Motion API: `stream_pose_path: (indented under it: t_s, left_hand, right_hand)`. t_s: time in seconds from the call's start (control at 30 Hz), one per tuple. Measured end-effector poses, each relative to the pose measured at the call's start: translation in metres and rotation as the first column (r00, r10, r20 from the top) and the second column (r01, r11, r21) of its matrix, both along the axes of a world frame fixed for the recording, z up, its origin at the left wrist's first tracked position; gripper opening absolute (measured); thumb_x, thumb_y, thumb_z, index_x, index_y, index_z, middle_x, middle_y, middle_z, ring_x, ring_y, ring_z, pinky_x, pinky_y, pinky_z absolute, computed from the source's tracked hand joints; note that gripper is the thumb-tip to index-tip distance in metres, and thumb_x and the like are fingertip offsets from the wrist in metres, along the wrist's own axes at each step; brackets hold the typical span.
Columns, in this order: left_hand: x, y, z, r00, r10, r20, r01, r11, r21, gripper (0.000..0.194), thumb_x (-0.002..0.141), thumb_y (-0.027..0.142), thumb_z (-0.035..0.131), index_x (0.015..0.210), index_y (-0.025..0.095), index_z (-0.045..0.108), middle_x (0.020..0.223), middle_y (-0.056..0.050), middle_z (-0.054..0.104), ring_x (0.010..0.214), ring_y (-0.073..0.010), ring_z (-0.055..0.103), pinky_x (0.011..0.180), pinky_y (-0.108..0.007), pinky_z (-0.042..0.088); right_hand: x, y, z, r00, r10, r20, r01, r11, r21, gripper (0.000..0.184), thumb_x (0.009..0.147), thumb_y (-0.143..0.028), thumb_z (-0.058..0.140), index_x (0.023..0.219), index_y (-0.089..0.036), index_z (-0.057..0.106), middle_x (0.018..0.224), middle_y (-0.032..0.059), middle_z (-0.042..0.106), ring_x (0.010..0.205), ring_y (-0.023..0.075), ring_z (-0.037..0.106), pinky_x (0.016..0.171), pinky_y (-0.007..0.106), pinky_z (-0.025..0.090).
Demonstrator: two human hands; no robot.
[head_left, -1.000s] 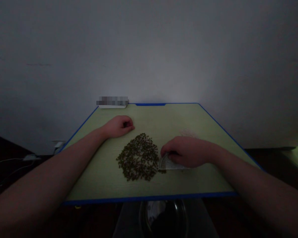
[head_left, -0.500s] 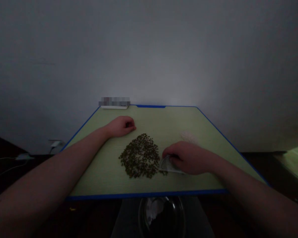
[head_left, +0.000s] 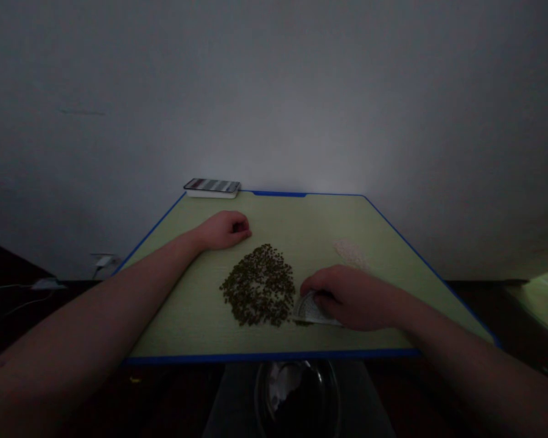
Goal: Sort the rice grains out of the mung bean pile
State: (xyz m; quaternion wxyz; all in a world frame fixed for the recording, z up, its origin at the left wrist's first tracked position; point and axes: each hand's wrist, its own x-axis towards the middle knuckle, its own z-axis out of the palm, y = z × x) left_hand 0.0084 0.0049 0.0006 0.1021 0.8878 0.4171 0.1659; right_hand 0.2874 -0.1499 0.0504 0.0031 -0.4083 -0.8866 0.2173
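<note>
A heap of small dark green beans or seeds (head_left: pixel 258 286) is spread on the pale table (head_left: pixel 178 331). My right hand (head_left: pixel 347 297), right of the heap, pinches a clear protractor (head_left: pixel 313 309) with printed markings. Its straight edge faces me and its left tip reaches the heap's right edge. A few dark beans lie at or beneath that tip. Beyond the heap, to the left, my left hand (head_left: pixel 226 230) rests on the table with fingers curled in. Nothing shows in it.
A pale patch of small grains (head_left: pixel 351 253) lies beyond my right hand. At the far left corner a phone (head_left: pixel 212 184) lies on a white box (head_left: pixel 212 194). Below the blue near edge sits a shiny metal bowl (head_left: pixel 296 395). A plug with cables (head_left: pixel 103 263) is at the left wall.
My right hand and the protractor have shifted slightly toward the near edge; the few beans by its tip now show less. My left hand stays put. The view has moved a little.
</note>
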Motion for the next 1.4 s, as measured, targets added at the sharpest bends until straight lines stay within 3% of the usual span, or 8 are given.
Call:
stream_pose_path:
  t_s: [0.3,0.47,0.63,0.77,0.9,1.07,1.23,1.4]
  left_hand:
    - [-0.001,0.002,-0.002,1.000,-0.012,-0.002,0.012,1.000,0.023,0.028,0.078,0.043,0.053,0.075,0.016,0.061,0.063,0.000,0.057,0.057,-0.0108,0.047,0.055,-0.024,0.033]
    - [0.000,0.001,-0.001,1.000,-0.005,0.005,0.005,1.000,-0.010,0.028,0.078,0.042,0.053,0.076,0.016,0.061,0.063,0.000,0.057,0.056,-0.0109,0.047,0.055,-0.024,0.033]
    - [0.000,0.001,-0.001,1.000,0.008,-0.006,-0.008,1.000,0.006,0.028,0.077,0.042,0.054,0.076,0.016,0.062,0.064,-0.001,0.058,0.057,-0.0110,0.048,0.055,-0.024,0.033]
    - [-0.001,0.002,-0.001,1.000,-0.003,-0.005,0.003,1.000,0.028,0.028,0.078,0.043,0.054,0.075,0.016,0.061,0.062,0.000,0.057,0.056,-0.0107,0.047,0.055,-0.025,0.033]
    - [-0.001,0.001,-0.002,1.000,-0.009,0.006,0.009,1.000,0.015,0.028,0.078,0.043,0.053,0.075,0.016,0.061,0.062,0.000,0.057,0.056,-0.0107,0.047,0.055,-0.025,0.033]
    - [0.000,0.000,-0.001,1.000,-0.004,-0.005,0.004,1.000,0.016,0.027,0.077,0.041,0.054,0.076,0.016,0.062,0.064,0.000,0.058,0.057,-0.0108,0.047,0.055,-0.024,0.033]
    - [0.001,0.000,0.000,1.000,0.006,-0.004,-0.006,1.000,0.010,0.027,0.077,0.042,0.054,0.076,0.016,0.062,0.064,0.000,0.058,0.057,-0.0106,0.047,0.055,-0.024,0.033]
    - [0.001,0.001,-0.002,1.000,0.006,0.013,-0.007,1.000,0.018,0.027,0.077,0.042,0.054,0.075,0.016,0.061,0.064,0.000,0.057,0.057,-0.0105,0.046,0.055,-0.025,0.033]
  right_hand:
    - [0.003,-0.019,-0.002,0.991,-0.121,-0.051,0.119,0.991,-0.056,0.029,0.083,-0.014,0.045,0.097,-0.019,0.070,0.094,0.0072,0.072,0.086,0.0197,0.064,0.074,0.028,0.045]
    - [0.027,-0.024,-0.006,0.956,-0.285,-0.075,0.282,0.958,-0.040,0.031,0.084,-0.018,0.047,0.108,-0.017,0.068,0.105,0.0098,0.071,0.095,0.0224,0.063,0.084,0.033,0.047]
    - [0.062,-0.039,-0.012,0.915,-0.397,-0.065,0.394,0.917,-0.056,0.032,0.087,-0.022,0.045,0.112,-0.019,0.065,0.105,0.0079,0.071,0.090,0.0218,0.065,0.073,0.031,0.050]
    - [0.061,-0.055,-0.019,0.879,-0.473,-0.065,0.468,0.881,-0.068,0.035,0.091,-0.031,0.043,0.118,-0.020,0.061,0.095,0.0068,0.071,0.077,0.0193,0.065,0.067,0.030,0.049]
    - [0.041,-0.058,-0.021,0.897,-0.431,-0.099,0.417,0.899,-0.133,0.033,0.092,-0.030,0.041,0.115,-0.022,0.062,0.087,0.0041,0.071,0.071,0.0177,0.064,0.061,0.029,0.047]
    - [0.021,-0.043,-0.017,0.927,-0.353,-0.125,0.337,0.933,-0.130,0.034,0.087,-0.021,0.044,0.114,-0.020,0.065,0.087,0.0050,0.072,0.071,0.0177,0.063,0.063,0.028,0.045]
    - [0.009,-0.022,-0.006,0.982,-0.149,-0.114,0.133,0.981,-0.138,0.031,0.083,-0.013,0.046,0.101,-0.021,0.070,0.089,0.0031,0.073,0.078,0.0173,0.063,0.069,0.026,0.044]
    - [0.001,-0.006,0.001,0.997,0.034,-0.071,-0.041,0.994,-0.102,0.036,0.082,-0.013,0.050,0.110,-0.022,0.069,0.097,0.0039,0.073,0.085,0.0185,0.064,0.075,0.027,0.044]
